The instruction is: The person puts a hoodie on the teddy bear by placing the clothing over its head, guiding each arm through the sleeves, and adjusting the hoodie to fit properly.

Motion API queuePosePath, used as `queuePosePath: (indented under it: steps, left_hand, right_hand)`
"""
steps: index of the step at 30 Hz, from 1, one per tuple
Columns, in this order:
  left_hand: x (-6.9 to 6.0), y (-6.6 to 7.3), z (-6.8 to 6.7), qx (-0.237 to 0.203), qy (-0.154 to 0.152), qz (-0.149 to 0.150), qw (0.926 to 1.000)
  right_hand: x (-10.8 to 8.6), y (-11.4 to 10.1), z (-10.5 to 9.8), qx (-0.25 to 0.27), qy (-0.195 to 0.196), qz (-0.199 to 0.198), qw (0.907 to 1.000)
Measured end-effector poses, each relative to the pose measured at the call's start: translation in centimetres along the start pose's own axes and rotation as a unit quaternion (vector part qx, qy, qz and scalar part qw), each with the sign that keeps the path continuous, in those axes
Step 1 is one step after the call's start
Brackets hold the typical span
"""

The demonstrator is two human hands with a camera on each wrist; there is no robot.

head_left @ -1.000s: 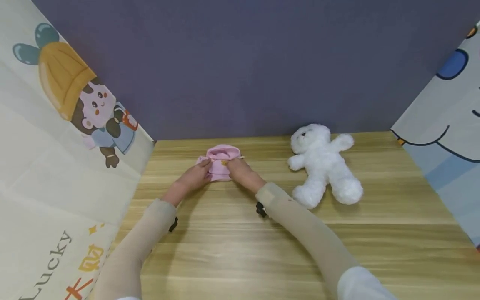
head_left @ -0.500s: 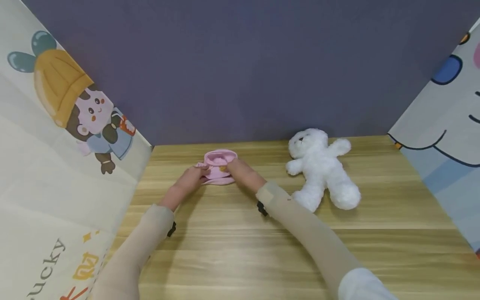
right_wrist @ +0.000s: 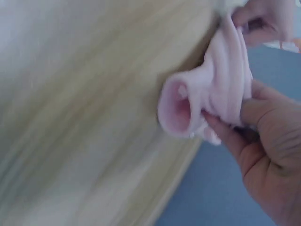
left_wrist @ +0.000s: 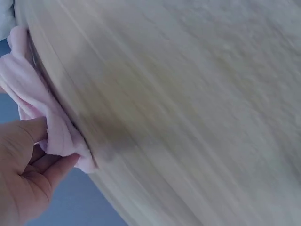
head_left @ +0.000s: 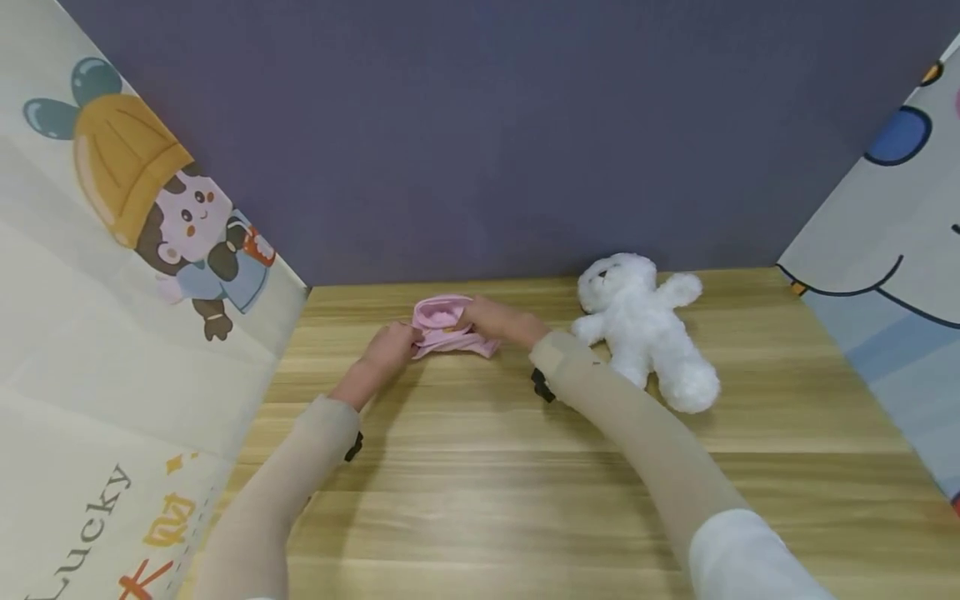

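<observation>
The person's left hand pinches one side of a small pink garment between thumb and fingers, and the right hand grips the opposite side likewise. The garment is thus between the two hands, bunched in folds, on or just over the table; which, cannot be told. Judging by this, the handling is under way and unfinished: the cloth is taken up and gathered, neither flat nor smooth. A rounded opening gapes beside the right hand, showing pink cloth inside; whether it contains anything else is unclear. Farther off, right of the right hand and partly behind the right sleeve, a white teddy bear lies unclothed and untouched. Beyond both hands stands a dark wall.
</observation>
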State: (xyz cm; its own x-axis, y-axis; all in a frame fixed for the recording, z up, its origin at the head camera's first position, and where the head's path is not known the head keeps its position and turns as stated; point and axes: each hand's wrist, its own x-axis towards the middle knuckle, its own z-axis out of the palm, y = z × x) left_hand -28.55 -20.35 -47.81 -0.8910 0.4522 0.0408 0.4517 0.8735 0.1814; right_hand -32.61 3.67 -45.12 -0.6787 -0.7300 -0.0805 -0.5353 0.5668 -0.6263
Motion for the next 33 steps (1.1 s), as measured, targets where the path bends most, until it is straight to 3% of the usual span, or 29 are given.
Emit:
queuePosePath:
  steps: [2,6,9,10,13,18,21,24,28,31,33]
  left_hand:
    - [0.2,0.3,-0.1,-0.01,0.002,0.007,0.9999]
    - [1.3,1.7,-0.3,-0.035,0.029,0.011,0.9989]
    - [2.6,3.2,-0.8,-0.063,0.055,0.007,0.9965]
    - [3.0,3.7,-1.0,-0.075,0.062,0.005,0.9952]
    - [4.5,5.1,-2.1,-0.115,0.084,-0.009,0.9898]
    - [7.1,7.4,-4.5,-0.152,0.123,-0.029,0.9803]
    - [8.5,8.9,-5.9,-0.157,0.169,-0.014,0.973]
    - [9.8,10.5,-6.6,-0.161,0.239,0.024,0.9573]
    - [10.9,11.9,-6.1,-0.149,0.35,0.092,0.9202]
    - [11.7,12.5,-5.1,-0.12,0.409,0.13,0.895]
    - [12.5,13.0,-4.2,-0.105,0.426,0.149,0.8864]
  right_hand:
    - [-0.3,0.2,-1.2,-0.08,-0.013,-0.066,0.9945]
    - [-0.9,1.1,-4.9,-0.09,-0.039,-0.133,0.9862]
    - [-1.6,1.5,-8.7,-0.075,-0.059,-0.142,0.9852]
    - [-1.9,1.4,-10.0,-0.096,-0.062,-0.154,0.9814]
    - [-3.2,1.2,-13.5,-0.097,-0.071,-0.151,0.9812]
    - [-5.5,0.7,-17.9,-0.112,-0.056,-0.186,0.9745]
    - [-7.2,0.1,-20.0,-0.103,-0.029,-0.19,0.9759]
    - [-8.9,0.0,-22.0,-0.094,-0.002,-0.187,0.9779]
    - [-10.9,0.0,-23.9,-0.108,0.0,-0.188,0.9762]
    - [-12.1,-0.4,-24.6,-0.174,-0.038,-0.18,0.9675]
    - [-12.8,-0.5,-24.9,-0.237,-0.07,-0.167,0.9544]
